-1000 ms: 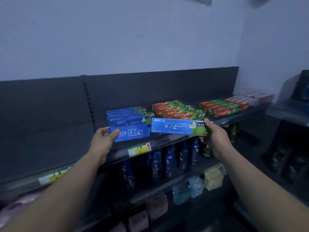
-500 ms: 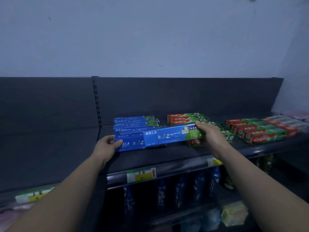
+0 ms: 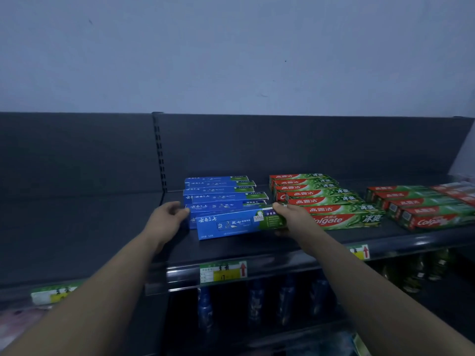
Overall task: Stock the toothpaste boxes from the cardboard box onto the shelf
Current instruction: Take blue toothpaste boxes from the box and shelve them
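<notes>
A row of blue toothpaste boxes (image 3: pixel 218 191) lies on the dark top shelf (image 3: pixel 231 250). My right hand (image 3: pixel 290 217) grips the green right end of the front blue box (image 3: pixel 231 224), which stands on the shelf in front of that row. My left hand (image 3: pixel 167 219) holds the left end of a second blue box (image 3: pixel 218 207), just behind the front one and largely hidden by it. The cardboard box is out of view.
Red and green Colgate boxes (image 3: pixel 323 201) lie in a row right of the blue ones, with another group (image 3: pixel 421 206) further right. Price tags (image 3: pixel 223 272) hang on the shelf edge. Blue bottles (image 3: pixel 257 301) stand on the shelf below. The shelf's left section is bare.
Both hands have moved the two blue boxes forward from in front of the shelf edge onto the shelf, up against the blue row. The view has shifted left.
</notes>
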